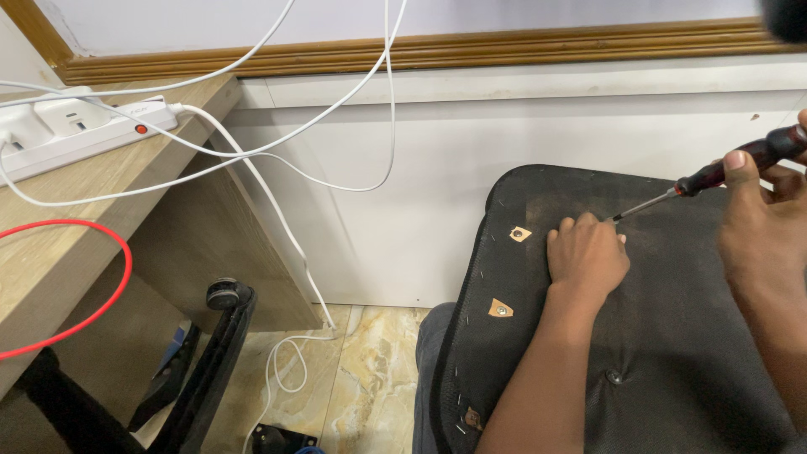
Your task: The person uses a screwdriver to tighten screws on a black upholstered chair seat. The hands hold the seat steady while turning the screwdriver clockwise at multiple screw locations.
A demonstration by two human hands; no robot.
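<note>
— Where's the screwdriver [723,171]?
— At two o'clock, right hand [769,223] wrapped tightly around its handle, tip beside the left hand [587,256].
— And that one?
— Loosely curled, resting on the black seat [672,336].

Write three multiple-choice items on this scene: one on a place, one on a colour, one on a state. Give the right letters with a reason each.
1. Where does the power strip lie?
A. on the wooden desk
B. on the floor
C. on the chair seat

2. What colour is the looped cable on the desk?
A. white
B. red
C. black

3. How is the screwdriver held?
A. lying loose on the seat
B. gripped in the right hand, tip by the left hand
C. held in the left hand alone

Answers: 1 A, it rests on the desktop; 2 B, the loop is bright red; 3 B, right fingers wrap the handle over the upturned chair seat.
</note>
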